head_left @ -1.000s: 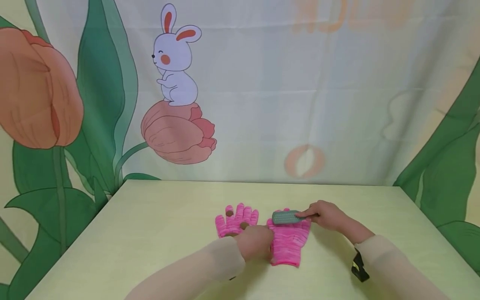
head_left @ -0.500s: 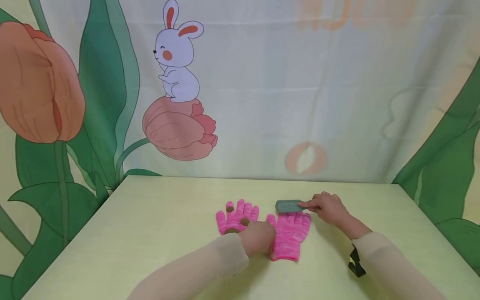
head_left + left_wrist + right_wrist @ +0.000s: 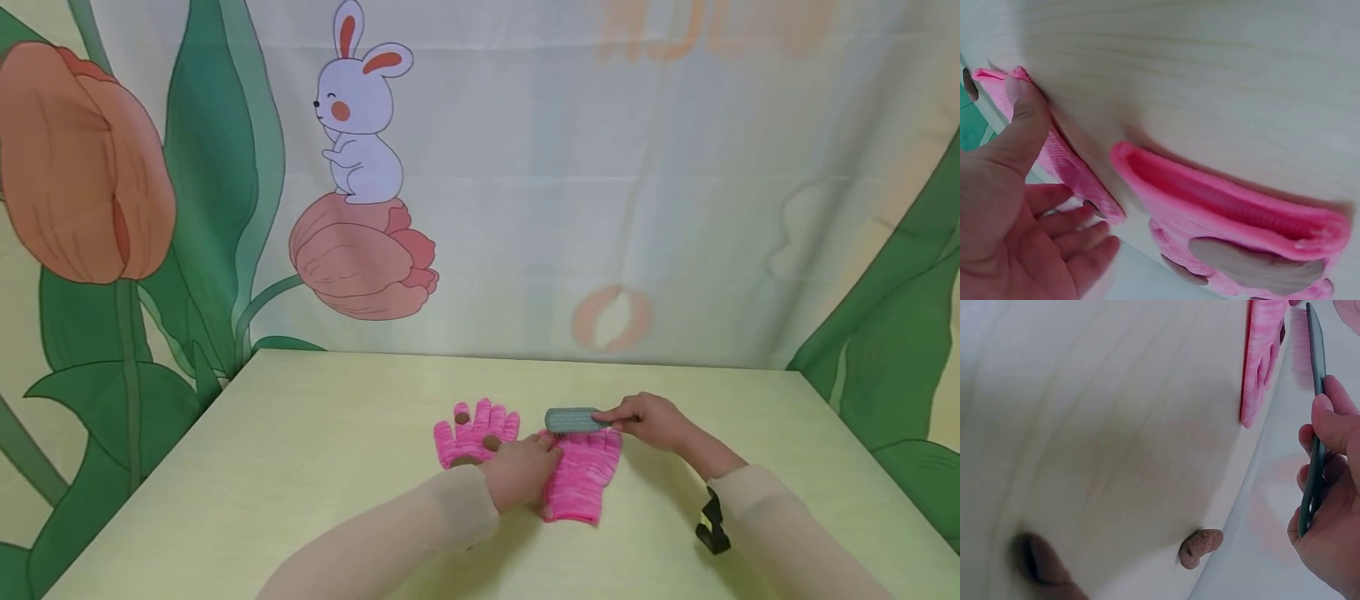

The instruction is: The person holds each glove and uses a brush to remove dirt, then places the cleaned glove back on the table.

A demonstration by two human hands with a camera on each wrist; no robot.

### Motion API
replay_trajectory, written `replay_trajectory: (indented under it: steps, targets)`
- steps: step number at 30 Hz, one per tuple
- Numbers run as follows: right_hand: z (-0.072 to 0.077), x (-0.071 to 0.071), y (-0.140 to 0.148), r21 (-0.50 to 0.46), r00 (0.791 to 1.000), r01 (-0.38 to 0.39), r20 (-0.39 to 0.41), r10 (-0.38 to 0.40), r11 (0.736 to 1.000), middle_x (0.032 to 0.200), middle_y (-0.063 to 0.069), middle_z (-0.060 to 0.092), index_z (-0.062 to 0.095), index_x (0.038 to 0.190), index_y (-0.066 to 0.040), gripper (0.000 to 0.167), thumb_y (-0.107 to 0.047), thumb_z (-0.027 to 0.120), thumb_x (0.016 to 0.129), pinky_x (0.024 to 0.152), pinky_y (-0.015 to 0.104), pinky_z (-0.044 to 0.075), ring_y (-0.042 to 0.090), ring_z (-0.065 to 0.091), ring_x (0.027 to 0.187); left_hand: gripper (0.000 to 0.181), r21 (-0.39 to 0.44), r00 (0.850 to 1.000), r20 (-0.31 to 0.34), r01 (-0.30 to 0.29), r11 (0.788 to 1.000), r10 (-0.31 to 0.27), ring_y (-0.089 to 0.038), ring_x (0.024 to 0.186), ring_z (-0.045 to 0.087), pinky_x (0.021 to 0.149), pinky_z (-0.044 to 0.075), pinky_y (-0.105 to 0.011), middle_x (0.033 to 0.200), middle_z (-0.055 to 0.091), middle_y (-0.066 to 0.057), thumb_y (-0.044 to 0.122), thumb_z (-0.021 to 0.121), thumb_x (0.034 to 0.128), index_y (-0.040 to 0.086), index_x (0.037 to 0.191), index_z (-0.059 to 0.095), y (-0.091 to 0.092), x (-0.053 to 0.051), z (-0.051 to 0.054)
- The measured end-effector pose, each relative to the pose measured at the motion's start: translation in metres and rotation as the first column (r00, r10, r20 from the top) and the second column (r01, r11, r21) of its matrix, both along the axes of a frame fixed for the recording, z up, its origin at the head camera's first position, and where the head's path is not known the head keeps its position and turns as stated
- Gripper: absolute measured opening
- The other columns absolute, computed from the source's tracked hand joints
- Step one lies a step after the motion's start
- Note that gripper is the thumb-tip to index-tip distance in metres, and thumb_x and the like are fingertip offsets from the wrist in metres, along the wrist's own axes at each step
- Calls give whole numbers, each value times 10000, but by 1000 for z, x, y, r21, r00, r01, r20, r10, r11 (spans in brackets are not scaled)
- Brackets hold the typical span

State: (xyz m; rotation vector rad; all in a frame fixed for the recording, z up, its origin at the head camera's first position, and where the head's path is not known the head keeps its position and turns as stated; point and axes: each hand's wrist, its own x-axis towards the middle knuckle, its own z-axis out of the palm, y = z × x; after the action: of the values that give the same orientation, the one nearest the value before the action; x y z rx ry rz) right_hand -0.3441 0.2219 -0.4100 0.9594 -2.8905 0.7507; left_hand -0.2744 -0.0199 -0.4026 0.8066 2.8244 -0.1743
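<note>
A pink knitted glove (image 3: 581, 475) lies flat on the table, fingers pointing away from me. My left hand (image 3: 521, 471) rests along its left side; in the left wrist view the thumb (image 3: 1022, 119) touches the glove near the cuff, and the other fingers are relaxed. My right hand (image 3: 652, 421) grips the handle of a grey-green brush (image 3: 572, 420) at the glove's fingertips. Bristles show below its back in the right wrist view. Left of it lies a second pink glove (image 3: 480, 433) with brown patches, partly hidden by my left hand.
The pale table (image 3: 315, 433) reaches back to a printed curtain (image 3: 510, 208) with a rabbit and tulips. A black buckle (image 3: 712, 525) hangs below my right sleeve. In the right wrist view a brown speckled lump (image 3: 1200, 547), of unclear kind, appears at the table edge.
The brush has moved from over the glove's fingers to beyond them, then slightly back toward them. The left hand's fingers have spread forward along the glove's side.
</note>
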Motion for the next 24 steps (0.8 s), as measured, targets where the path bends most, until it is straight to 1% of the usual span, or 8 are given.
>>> replay_trajectory:
  steps: [2, 3, 7, 12, 14, 16, 20, 24]
  targets:
    - [0, 1, 2, -13, 1000, -3, 11, 3, 1000, 892, 126, 721, 743, 1213, -47, 292, -8, 684, 929, 636, 193, 376, 7, 417, 705, 812, -5, 1000, 4, 27, 1000, -27, -189, 1509, 438, 1176, 462, -361, 1639, 429, 14, 373, 812, 865, 193, 1563, 438, -1, -2, -2]
    - [-1, 1, 3, -22, 1000, 0, 11, 1, 1000, 897, 124, 723, 742, 1214, -43, 293, -6, 684, 929, 638, 194, 375, 8, 415, 706, 812, -2, 999, 11, 38, 999, -38, -183, 1511, 434, 1180, 458, -358, 1644, 419, 28, 367, 808, 869, 200, 1568, 430, -1, -4, -4]
    - [0, 2, 10, -56, 1000, -5, 13, 5, 998, 871, 129, 708, 741, 1204, -22, 288, 3, 688, 922, 627, 199, 360, 15, 388, 691, 821, 29, 997, 52, 57, 998, -58, -187, 1480, 478, 1177, 460, -349, 1642, 422, 54, 349, 806, 875, 219, 1580, 407, -3, -8, -6]
    - [-4, 1, 12, -19, 1000, -27, 13, 27, 999, 829, 111, 725, 777, 1137, -42, 254, 11, 720, 894, 620, 175, 375, -26, 401, 684, 854, 34, 993, 96, 65, 997, -68, -185, 1497, 455, 1190, 446, -346, 1652, 404, 64, 385, 812, 858, 230, 1586, 394, -3, -13, -4]
    - [-6, 2, 9, 9, 1000, 2, -3, -2, 1000, 811, 81, 720, 790, 1125, -76, 262, 16, 726, 889, 608, 171, 374, -18, 406, 680, 854, 35, 992, 108, 60, 998, -64, -186, 1495, 459, 1192, 445, -349, 1644, 416, 67, 387, 817, 851, 231, 1582, 404, -3, -15, -3]
    - [-7, 2, 5, 41, 998, 46, -47, -44, 998, 796, 59, 711, 798, 1125, -114, 283, 22, 719, 890, 593, 179, 360, 9, 418, 674, 852, 32, 992, 115, 55, 998, -59, -196, 1482, 476, 1193, 445, -351, 1632, 438, 59, 381, 824, 844, 223, 1576, 416, -1, -15, -1]
    - [-8, 0, -2, 93, 978, 145, -162, -128, 985, 739, 17, 670, 811, 1112, -192, 316, 15, 713, 894, 570, 201, 293, 55, 424, 647, 854, 6, 993, 106, 57, 998, -58, -207, 1454, 511, 1182, 456, -344, 1597, 491, 37, 378, 836, 835, 213, 1568, 429, 2, -12, 5]
    - [-14, -3, -3, 81, 965, 201, -190, -183, 976, 746, 9, 671, 809, 1119, -203, 294, -24, 726, 901, 586, 229, 280, 79, 476, 654, 857, -1, 992, 122, 45, 999, -45, -209, 1450, 515, 1179, 460, -352, 1584, 507, 35, 377, 838, 833, 221, 1569, 428, 5, -12, 6]
